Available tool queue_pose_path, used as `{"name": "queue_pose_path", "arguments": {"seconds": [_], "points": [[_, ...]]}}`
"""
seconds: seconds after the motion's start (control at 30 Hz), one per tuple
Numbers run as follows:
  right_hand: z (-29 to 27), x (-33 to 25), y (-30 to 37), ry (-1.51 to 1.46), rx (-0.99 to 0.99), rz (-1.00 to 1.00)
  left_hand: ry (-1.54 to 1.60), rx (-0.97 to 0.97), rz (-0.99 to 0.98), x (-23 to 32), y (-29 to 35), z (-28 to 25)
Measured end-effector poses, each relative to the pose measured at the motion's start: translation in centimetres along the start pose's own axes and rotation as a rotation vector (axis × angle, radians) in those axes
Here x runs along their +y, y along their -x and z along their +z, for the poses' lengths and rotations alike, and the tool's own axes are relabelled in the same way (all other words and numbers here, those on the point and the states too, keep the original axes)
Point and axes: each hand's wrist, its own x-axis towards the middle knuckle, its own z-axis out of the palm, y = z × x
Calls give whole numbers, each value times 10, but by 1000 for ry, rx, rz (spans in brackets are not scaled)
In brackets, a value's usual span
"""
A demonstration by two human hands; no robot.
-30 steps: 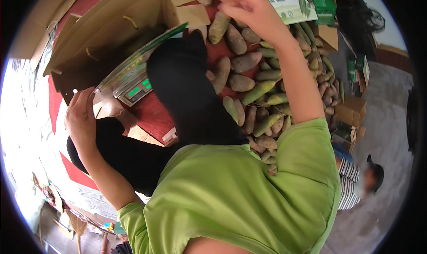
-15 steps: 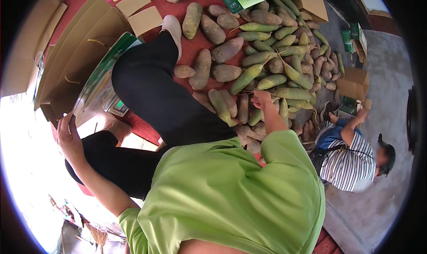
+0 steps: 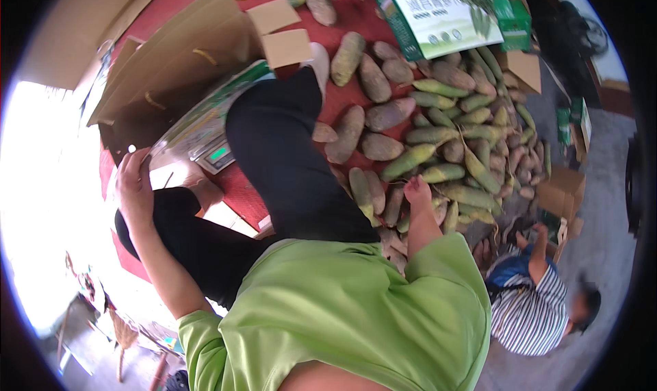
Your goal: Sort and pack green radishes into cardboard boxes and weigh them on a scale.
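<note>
My left hand is at the near corner of a large open cardboard box with yellow cord handles, its fingers closed at the edge. A green-and-white printed panel lines the box's near side. On the right, my right hand is closed among green radishes, beside a thin root; what it holds, if anything, is hidden. Big reddish-brown, earthy tubers lie around the radishes on the red floor covering.
A digital scale with a lit green display stands between the box and my black-trousered knee. A white-and-green printed carton lies beyond the heap. Brown cartons and a person in a striped shirt are at right.
The view has swung, so the scene sits further right and lower. My right hand remains among the radishes and my left hand at the box corner.
</note>
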Motion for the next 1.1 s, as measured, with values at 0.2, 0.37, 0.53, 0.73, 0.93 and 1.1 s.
{"name": "queue_pose_path", "arguments": {"seconds": [0.2,0.37,0.53,0.73,0.93,1.1], "points": [[-30,-17,14,610,202,-339,31,-48,-61,3,-4,-4],[8,-45,78,1095,356,-701,51,-33,-28,-2,1,-7],[43,-99,112,1293,350,-1004,17,-58,-17,-2,2,-13],[113,-113,179,682,-110,-937,-12,-83,-2,-6,4,-14],[226,-67,324,796,-716,-1166,12,-104,12,-10,4,-15],[305,-45,431,757,-1252,-1178,21,-85,1,-9,5,-16]]}}
